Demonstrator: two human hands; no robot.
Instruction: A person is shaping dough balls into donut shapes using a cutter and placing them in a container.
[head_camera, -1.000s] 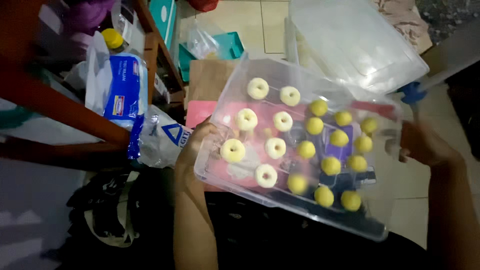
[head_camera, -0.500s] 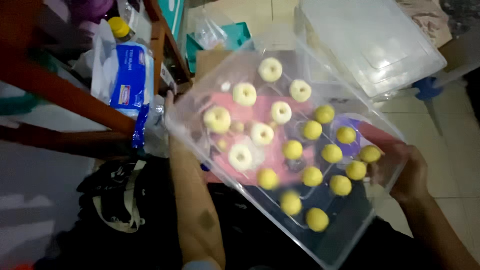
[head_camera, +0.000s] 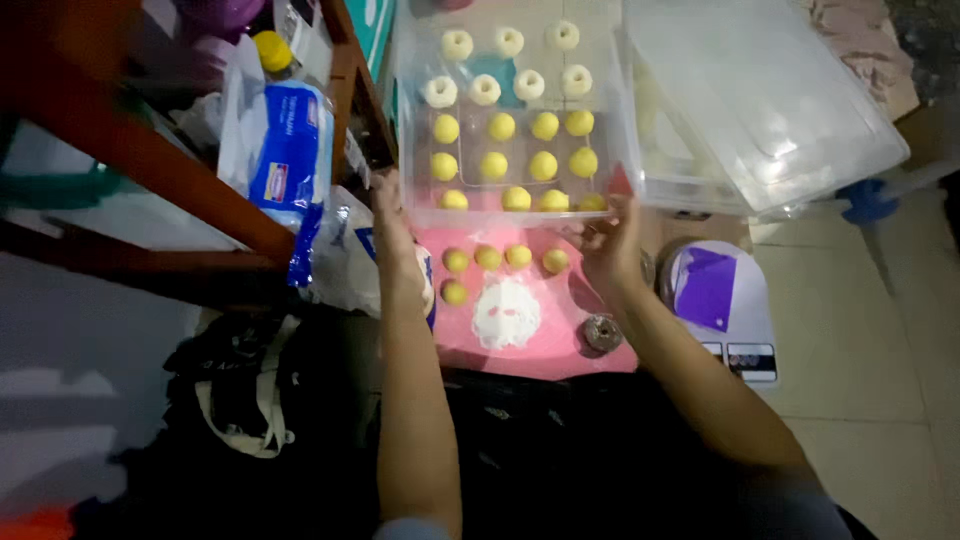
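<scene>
Clear plastic container (head_camera: 515, 205), upper centre of frame, held level at its near edge by both hands. Left hand (head_camera: 392, 225) grips the near-left corner, fingers curled on the wall; right hand (head_camera: 608, 250) grips the near-right corner, fingers wrapped up over the rim. Container lies just beyond the fingertips, extending toward top of frame. Inside: rows of yellow dough balls (head_camera: 520, 150) and paler ring-shaped pieces (head_camera: 505, 65). Below: pink mat (head_camera: 545, 340) with flour patch (head_camera: 506, 312), five loose balls (head_camera: 488, 258). Lower right: digital scale (head_camera: 722, 305).
</scene>
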